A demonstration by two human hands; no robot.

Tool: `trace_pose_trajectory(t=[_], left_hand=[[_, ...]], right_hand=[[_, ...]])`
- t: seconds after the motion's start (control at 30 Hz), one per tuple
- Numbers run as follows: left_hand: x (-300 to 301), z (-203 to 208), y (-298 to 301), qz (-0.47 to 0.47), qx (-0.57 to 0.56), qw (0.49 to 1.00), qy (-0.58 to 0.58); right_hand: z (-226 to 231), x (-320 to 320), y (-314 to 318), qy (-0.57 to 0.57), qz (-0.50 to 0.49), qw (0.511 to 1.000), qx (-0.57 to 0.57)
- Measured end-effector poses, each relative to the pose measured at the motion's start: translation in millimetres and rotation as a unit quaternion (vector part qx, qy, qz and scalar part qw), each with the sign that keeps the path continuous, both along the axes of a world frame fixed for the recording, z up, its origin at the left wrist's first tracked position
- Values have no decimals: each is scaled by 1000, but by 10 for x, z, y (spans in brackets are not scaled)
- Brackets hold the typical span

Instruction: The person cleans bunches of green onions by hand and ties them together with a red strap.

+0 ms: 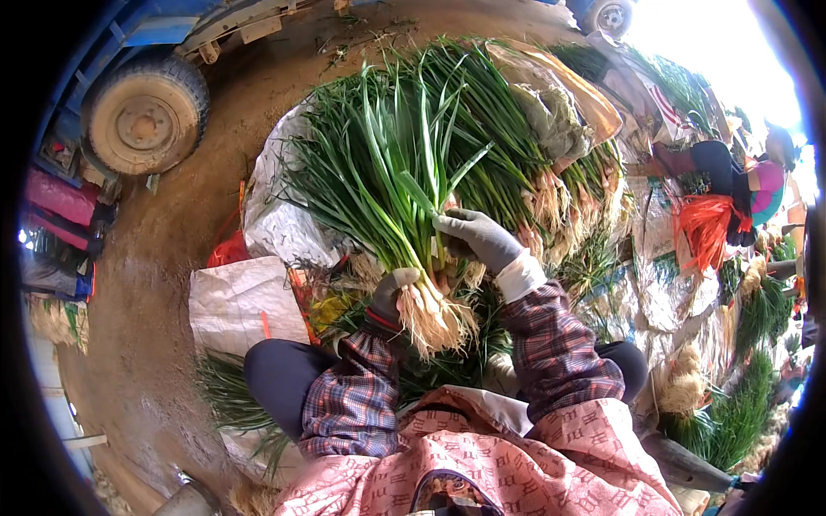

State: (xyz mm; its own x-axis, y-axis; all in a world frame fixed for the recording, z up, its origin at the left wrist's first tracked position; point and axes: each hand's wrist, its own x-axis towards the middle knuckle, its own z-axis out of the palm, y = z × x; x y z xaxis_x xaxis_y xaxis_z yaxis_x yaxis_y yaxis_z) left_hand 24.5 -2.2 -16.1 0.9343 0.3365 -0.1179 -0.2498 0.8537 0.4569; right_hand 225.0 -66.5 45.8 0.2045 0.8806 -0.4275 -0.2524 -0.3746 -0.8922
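My left hand (391,299), in a grey glove, is closed around the lower stalks of a bunch of green garlic (397,198). Its pale roots (433,320) hang toward me and its long green leaves fan out away from me. My right hand (477,236), gloved in grey too, pinches a leaf at the right side of this bunch, just above the roots. Under and beyond the bunch lies a large heap of green garlic (490,129), its roots turned to the right.
A tan sack (564,77) partly covers the heap. White sacking (288,189) lies at its left, with a folded white sack (241,301) nearer. A blue vehicle's wheel (144,116) stands at far left. Another person (731,168) sits at right beside red strips (704,230).
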Motion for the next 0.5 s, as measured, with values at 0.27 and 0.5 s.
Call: trace_pose_trajectory(t=[0.27, 0.5], left_hand=[[-29, -185, -11, -65, -86, 988, -112], [-57, -163, 12, -56, 10, 998, -3]], right_hand=[[-425, 183, 155, -575, -184, 795, 63], [-245, 318, -615, -538, 383, 741, -120]])
